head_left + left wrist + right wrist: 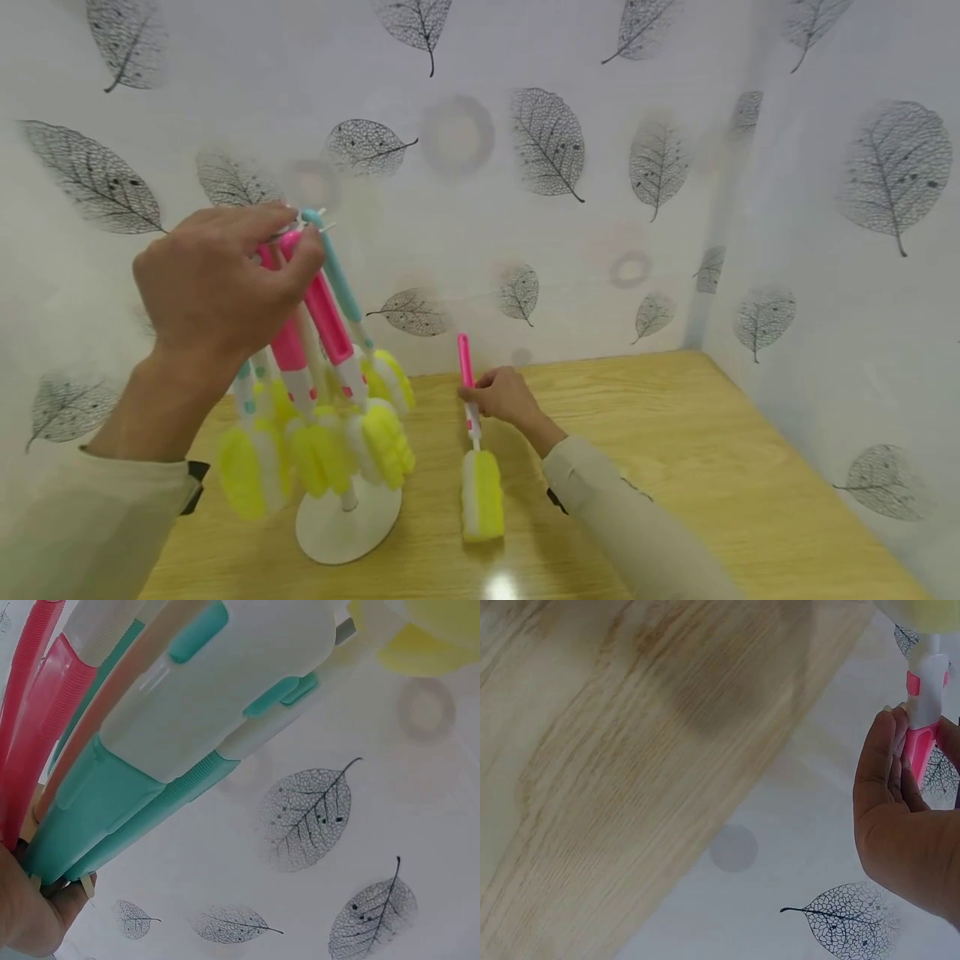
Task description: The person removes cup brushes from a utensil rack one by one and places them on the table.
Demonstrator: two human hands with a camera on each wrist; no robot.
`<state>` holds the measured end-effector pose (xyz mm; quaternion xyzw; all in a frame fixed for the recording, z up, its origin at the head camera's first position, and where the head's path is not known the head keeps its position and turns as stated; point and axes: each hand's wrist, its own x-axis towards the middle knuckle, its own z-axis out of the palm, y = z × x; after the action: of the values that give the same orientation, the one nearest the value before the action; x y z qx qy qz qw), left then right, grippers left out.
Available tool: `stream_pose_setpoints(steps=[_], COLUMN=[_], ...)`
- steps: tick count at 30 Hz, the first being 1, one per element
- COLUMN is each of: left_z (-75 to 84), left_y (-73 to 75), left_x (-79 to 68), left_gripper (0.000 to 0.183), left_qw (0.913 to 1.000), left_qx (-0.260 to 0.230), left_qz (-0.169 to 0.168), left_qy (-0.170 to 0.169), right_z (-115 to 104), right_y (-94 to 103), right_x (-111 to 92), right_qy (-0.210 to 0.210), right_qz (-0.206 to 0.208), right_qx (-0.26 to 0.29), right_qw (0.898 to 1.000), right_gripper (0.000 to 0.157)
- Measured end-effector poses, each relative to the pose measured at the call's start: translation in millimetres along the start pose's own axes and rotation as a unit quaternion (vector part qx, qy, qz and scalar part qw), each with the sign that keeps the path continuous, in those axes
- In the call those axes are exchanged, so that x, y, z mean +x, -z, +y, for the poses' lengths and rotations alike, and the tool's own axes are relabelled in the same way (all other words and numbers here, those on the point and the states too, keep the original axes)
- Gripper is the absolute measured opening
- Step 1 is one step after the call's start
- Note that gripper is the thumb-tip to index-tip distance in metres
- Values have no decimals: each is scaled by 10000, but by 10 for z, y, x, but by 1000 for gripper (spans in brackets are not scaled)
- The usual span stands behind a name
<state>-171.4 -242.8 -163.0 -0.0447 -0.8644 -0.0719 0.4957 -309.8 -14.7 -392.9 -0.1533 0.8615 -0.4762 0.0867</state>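
Note:
At the upper left in the head view, my left hand (217, 283) grips the top of a white brush stand (348, 529), among its small hooks. Several sponge bottle brushes hang there with their yellow-and-white heads down, including a pink-handled one (327, 321) and a blue-handled one (341, 279). The left wrist view shows teal handles (90, 802) close to the fingers. Right of the stand, my right hand (510, 396) pinches another bottle brush (483, 496) by its pink-and-white handle, sponge end down. The right wrist view shows fingers and thumb on either side of that handle (922, 746).
The stand's round base rests on a wooden tabletop (637, 425). Pale wall covering (465, 242) with dark leaf prints rises behind the table and along its right side. A bright light reflection lies on the wood near the front.

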Motion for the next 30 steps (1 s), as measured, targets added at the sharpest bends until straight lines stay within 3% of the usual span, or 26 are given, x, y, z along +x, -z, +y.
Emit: stream_pose_setpoints(steps=[7,14,19,24,30], left_z=[13,2,2,15,43], left_y=[8,18,18,54,126], left_x=[-9,-5,16,33,39], left_gripper=[42,42,41,43,46], left_qw=[10000,9999,9997,9988,9949], left_qx=[5,43,71,207,443], left_qz=[-70,-81,-121,-433,-868], left_qy=[31,-59,-180,-21,279], right_z=[146,274,324,301,301], right_y=[-109,-244,-270,-285,-303], right_x=[46,64,63,52,39], right_qy=[-338,-343,-332,-481,-553], right_qz=[-278,-474,-712,-1034,-1072], right_qx=[-114,-626,-684,-766,-973], right_qw=[9990,9963,9946,9905,9879], right_gripper=[24,31,33,34,33])
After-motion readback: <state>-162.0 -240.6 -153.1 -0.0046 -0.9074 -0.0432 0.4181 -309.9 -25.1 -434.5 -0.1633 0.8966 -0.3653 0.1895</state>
